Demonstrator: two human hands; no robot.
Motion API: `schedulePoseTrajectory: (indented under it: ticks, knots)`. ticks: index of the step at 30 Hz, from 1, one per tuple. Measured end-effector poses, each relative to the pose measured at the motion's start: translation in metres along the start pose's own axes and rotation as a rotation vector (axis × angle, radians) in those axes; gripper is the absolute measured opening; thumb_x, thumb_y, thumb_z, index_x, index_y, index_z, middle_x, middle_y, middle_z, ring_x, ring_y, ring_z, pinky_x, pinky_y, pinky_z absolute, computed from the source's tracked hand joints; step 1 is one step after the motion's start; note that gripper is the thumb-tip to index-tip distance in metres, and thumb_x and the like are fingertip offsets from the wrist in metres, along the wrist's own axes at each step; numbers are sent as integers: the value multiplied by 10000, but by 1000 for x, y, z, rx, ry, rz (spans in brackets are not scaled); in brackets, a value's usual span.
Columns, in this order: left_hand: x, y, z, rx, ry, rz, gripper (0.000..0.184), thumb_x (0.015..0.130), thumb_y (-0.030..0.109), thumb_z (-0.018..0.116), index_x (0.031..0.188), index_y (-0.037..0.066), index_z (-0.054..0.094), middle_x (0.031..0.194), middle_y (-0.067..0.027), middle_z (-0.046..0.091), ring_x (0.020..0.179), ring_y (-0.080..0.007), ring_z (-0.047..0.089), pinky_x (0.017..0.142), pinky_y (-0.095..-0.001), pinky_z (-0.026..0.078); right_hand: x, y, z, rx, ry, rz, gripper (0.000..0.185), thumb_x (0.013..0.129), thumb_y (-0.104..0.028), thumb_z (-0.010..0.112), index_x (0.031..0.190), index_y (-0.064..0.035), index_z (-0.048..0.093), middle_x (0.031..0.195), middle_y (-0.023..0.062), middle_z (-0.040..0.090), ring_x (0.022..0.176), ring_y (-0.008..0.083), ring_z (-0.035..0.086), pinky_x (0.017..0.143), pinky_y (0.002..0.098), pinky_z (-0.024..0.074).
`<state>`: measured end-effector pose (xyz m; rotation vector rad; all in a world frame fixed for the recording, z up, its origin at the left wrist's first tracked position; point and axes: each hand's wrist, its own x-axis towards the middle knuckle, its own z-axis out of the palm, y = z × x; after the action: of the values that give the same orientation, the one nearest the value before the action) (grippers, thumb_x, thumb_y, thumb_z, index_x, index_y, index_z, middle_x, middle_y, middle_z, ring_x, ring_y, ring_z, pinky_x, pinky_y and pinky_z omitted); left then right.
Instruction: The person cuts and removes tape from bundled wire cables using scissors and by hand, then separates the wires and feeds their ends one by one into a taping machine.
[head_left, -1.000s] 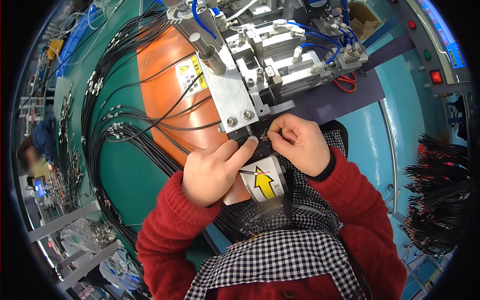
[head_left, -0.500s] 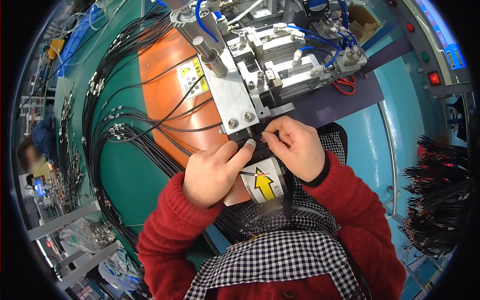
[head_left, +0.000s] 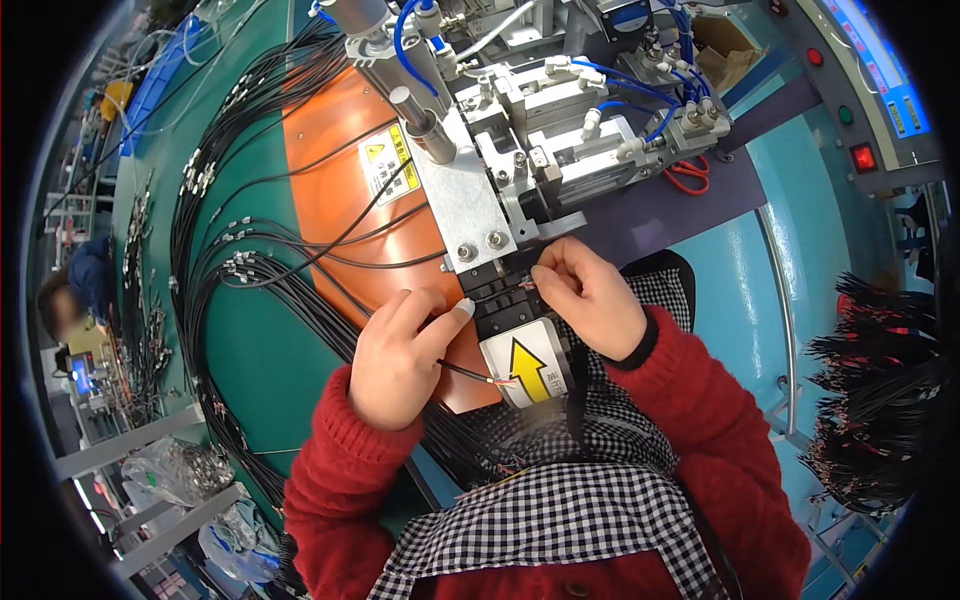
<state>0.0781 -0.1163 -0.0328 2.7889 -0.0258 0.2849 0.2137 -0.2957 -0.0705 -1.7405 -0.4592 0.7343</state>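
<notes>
Thin wires (head_left: 527, 284) lie at the right edge of the black block (head_left: 503, 322), pinched between the right hand's (head_left: 596, 305) thumb and forefinger with almost no gap, seemingly to steady their ends. Left of the block, the left hand (head_left: 391, 366) curls its fingers round a cable (head_left: 463, 371), apparently keeping its coloured tip free over the arrow label (head_left: 548, 352), on the block's near side. The machine (head_left: 462, 200) stands beyond the block.

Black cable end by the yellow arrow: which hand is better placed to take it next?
Left hand, probably: the black cable emerges beside it, towards the yellow arrow. The right hand is farther off, fingertips at the black fixture.
</notes>
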Motion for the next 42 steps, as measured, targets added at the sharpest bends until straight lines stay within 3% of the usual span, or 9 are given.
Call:
schedulePoseTrajectory:
  ticks: [6,11,16,21,25,31,35,42]
  knots:
    - [9,11,-7,142,145,95,229,727,56,669,956,58,679,964,-32,604,814,-199,560,783,-310,454,-5,7,0,81,114,-141,61,874,-67,614,905,-25,581,714,13,560,587,90,450,539,210,375]
    - [3,12,1,-38,169,66,179,762,84,691,939,64,685,894,-9,625,831,-190,568,831,-327,434,-29,-11,3,211,85,-282,42,874,-46,609,907,-24,596,750,13,561,599,87,456,550,200,382]
    - [2,7,-5,-29,158,77,153,787,86,704,935,48,684,843,-19,637,809,-197,573,774,-310,454,-35,-20,-3,14,-47,-391,42,869,-38,597,905,-28,616,808,6,550,655,72,454,582,189,375]
    - [-3,35,-6,-279,53,-152,171,777,50,708,945,31,680,827,-50,640,746,-198,578,668,-285,470,-37,-25,3,38,-59,-425,73,830,-11,652,891,-23,613,782,20,572,607,89,474,556,190,404]
    - [9,55,-5,-455,103,-239,160,786,-39,684,943,-13,695,814,-76,659,639,-151,565,554,-221,447,-43,-31,3,115,-57,-236,84,824,-16,652,904,-31,628,812,4,571,621,55,448,553,167,371]
    - [20,57,2,-503,174,-114,123,802,-6,675,924,-5,695,734,-65,637,564,-158,553,519,-250,449,-46,-35,-5,216,79,-225,100,804,-5,677,882,-22,615,782,17,577,596,88,477,535,197,406]
    - [21,65,-9,-646,146,-432,93,807,-23,671,894,-30,700,699,-60,659,512,-131,546,470,-232,432,-46,-32,-2,102,125,-345,94,796,2,682,856,-29,616,774,16,580,583,91,475,525,198,402]
    - [24,65,-7,-591,246,-408,95,780,-57,686,873,-48,706,656,-50,661,515,-79,500,461,-187,397,-38,-36,15,121,181,-395,80,801,18,652,851,-33,616,780,-6,572,590,61,448,530,174,368]
